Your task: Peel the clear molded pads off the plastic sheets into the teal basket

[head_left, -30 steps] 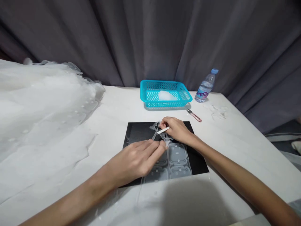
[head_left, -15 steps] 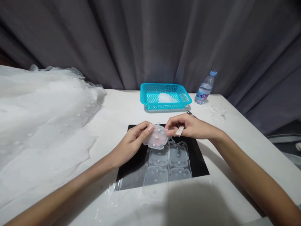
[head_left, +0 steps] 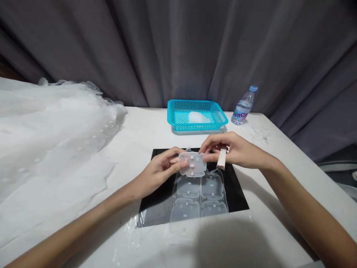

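Note:
A small translucent plastic piece [head_left: 195, 169] with rounded corners and little raised studs is held up over a black mat [head_left: 237, 193]. My left hand [head_left: 163, 167] pinches its left side, thumb in front. At its upper right edge, the fingertips of my right hand [head_left: 231, 150] grip the same piece. Tucked in my right palm is a pair of small scissors [head_left: 221, 158]; only its pale wrapped handle shows, the blades hidden by the hand. Below lies a clear sheet [head_left: 201, 190] of several matching pieces, joined by thin film.
A blue mesh basket [head_left: 170, 119] with a few translucent pieces [head_left: 196, 117] stands at the back. Right of it are a water bottle [head_left: 242, 109] and thin scraps [head_left: 259, 136]. A large heap of translucent sheets [head_left: 55, 141] covers the table's left side. A grey curtain hangs behind.
The held piece has shifted right and turned flatter to view. My right hand has rotated, so the wrapped handle now points down and the metal tips no longer show.

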Available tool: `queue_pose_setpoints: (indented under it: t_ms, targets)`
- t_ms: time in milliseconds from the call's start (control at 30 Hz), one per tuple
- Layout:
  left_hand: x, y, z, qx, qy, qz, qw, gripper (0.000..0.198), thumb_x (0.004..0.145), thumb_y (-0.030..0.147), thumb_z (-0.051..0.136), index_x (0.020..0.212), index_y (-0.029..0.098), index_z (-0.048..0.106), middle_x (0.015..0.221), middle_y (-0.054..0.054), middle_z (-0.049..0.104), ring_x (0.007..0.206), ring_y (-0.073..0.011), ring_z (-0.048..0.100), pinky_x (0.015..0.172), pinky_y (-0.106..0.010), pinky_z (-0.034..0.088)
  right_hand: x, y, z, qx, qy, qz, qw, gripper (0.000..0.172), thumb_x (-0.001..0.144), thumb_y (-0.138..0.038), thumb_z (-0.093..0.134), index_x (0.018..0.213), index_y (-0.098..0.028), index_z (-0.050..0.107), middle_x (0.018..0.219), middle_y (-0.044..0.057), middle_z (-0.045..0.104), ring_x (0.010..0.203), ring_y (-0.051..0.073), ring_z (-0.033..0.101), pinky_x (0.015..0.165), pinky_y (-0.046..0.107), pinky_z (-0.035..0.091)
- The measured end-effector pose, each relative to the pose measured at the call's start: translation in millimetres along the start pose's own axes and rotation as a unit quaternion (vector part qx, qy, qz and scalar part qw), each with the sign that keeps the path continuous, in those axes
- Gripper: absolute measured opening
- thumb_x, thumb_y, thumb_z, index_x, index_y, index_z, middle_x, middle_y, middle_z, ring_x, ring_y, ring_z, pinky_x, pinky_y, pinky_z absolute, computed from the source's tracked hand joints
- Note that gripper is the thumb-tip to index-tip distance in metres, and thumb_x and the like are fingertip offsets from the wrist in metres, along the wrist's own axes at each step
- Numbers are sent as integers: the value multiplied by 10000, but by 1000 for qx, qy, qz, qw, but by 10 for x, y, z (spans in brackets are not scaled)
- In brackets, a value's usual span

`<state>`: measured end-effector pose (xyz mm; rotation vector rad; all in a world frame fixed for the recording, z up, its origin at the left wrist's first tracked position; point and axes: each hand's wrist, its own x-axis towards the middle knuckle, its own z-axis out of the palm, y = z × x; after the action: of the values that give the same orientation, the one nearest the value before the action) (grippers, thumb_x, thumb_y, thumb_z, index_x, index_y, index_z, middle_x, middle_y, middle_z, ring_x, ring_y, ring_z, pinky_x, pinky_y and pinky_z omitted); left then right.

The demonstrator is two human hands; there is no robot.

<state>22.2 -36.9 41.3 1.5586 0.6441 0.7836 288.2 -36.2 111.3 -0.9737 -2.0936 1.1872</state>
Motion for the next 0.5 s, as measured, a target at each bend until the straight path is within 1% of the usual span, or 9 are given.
queue_pose_setpoints:
  t_ms: [133, 233, 333, 433, 500]
  targets:
    - [-13, 0, 1, -15, -7, -10, 1000, 179, 1021, 317, 675, 1154, 196, 679, 1033, -25, 744, 917, -137, 717, 819, -229, 563, -17, 7, -8, 25, -7, -2, 1000, 191, 894, -299, 803, 1037, -180, 764, 818, 0, 710, 684, 114, 597, 619, 243, 427]
    - [-16, 17, 6, -40, -25, -33, 998, 225, 1026, 307, 672, 1215, 188, 643, 1006, -33, 786, 900, -136, 743, 819, -230, 573, -16, 7, -27, 9, -6, -4, 1000, 162, 893, -293, 796, 1003, -176, 774, 837, 10, 721, 708, 123, 612, 629, 251, 441]
    - [-11, 43, 18, -84, -39, -57, 994, 320, 1000, 279, 713, 1279, 183, 588, 995, -45, 818, 905, -142, 776, 835, -234, 593, -4, 26, -50, -7, -1, -4, 1000, 140, 888, -286, 792, 963, -168, 781, 854, 21, 731, 742, 134, 616, 639, 259, 443]
    - [-11, 69, 24, -107, -31, -73, 991, 412, 951, 243, 773, 1295, 177, 556, 1005, -56, 834, 900, -146, 795, 830, -225, 612, 14, 73, -62, -5, -4, 4, 1000, 137, 888, -286, 790, 944, -161, 780, 855, 23, 736, 751, 135, 616, 652, 262, 444]
    - [-14, 82, 22, -113, -25, -80, 990, 435, 936, 234, 789, 1291, 175, 546, 1003, -62, 839, 896, -148, 803, 825, -218, 620, 25, 113, -64, 3, -6, 11, 1000, 139, 887, -287, 793, 940, -160, 777, 840, 18, 736, 740, 129, 618, 662, 262, 448]
